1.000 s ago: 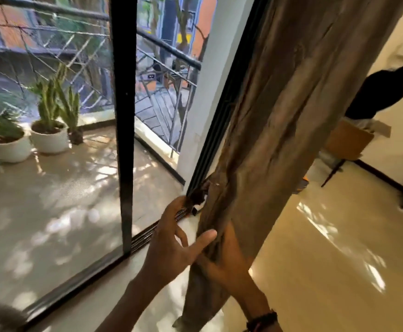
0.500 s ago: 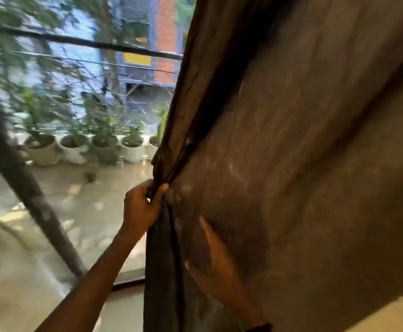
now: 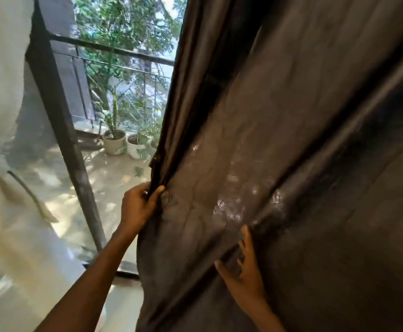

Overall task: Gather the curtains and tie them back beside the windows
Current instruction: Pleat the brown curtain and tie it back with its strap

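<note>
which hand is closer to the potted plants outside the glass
Left. The left hand pinches the curtain at its left edge, just below the potted plants in the view. The right hand lies open on the cloth, lower and farther right.

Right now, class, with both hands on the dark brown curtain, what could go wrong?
1. The left hand pinches only the edge of the dark brown fabric curtain; it may slip free.
2. The right hand lies open against a fold, so most cloth hangs ungathered and could spread again.

Plain dark brown curtain [image 3: 279, 140], black window frame [image 3: 59, 111], white plant pots [image 3: 114, 141]
</note>
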